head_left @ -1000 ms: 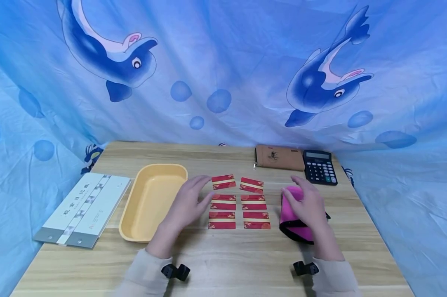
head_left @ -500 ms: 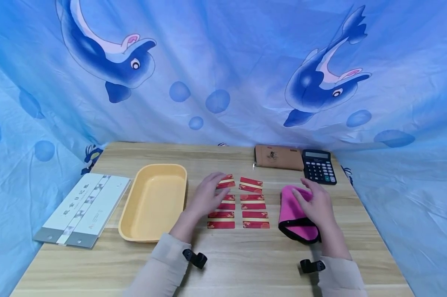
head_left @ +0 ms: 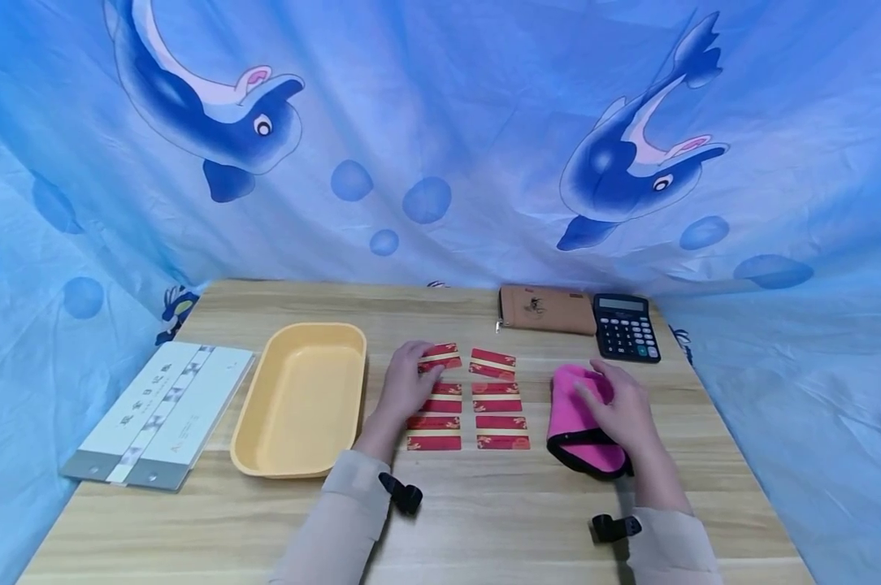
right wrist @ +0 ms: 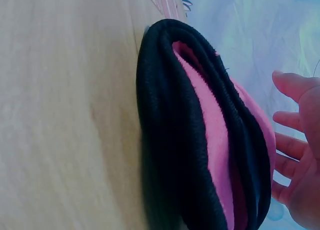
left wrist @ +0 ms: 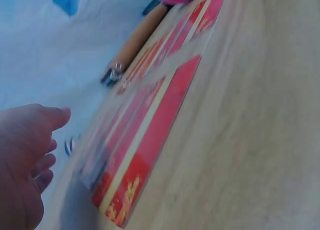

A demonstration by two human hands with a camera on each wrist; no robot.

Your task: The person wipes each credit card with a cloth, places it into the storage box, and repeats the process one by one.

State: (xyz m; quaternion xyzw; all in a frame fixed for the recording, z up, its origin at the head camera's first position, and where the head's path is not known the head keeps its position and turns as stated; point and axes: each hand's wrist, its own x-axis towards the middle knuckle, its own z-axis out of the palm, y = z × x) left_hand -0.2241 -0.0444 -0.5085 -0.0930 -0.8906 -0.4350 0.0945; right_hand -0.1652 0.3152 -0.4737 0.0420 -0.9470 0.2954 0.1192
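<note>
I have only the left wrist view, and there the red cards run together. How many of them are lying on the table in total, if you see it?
Observer: Six red cards, in two columns of three.
Operator: Thank you. And where is the right hand?
Observer: At the right side of the pink cloth item; whether they touch, I cannot tell.
Operator: What stands to the left of the left hand?
Observer: A yellow tray.
</note>
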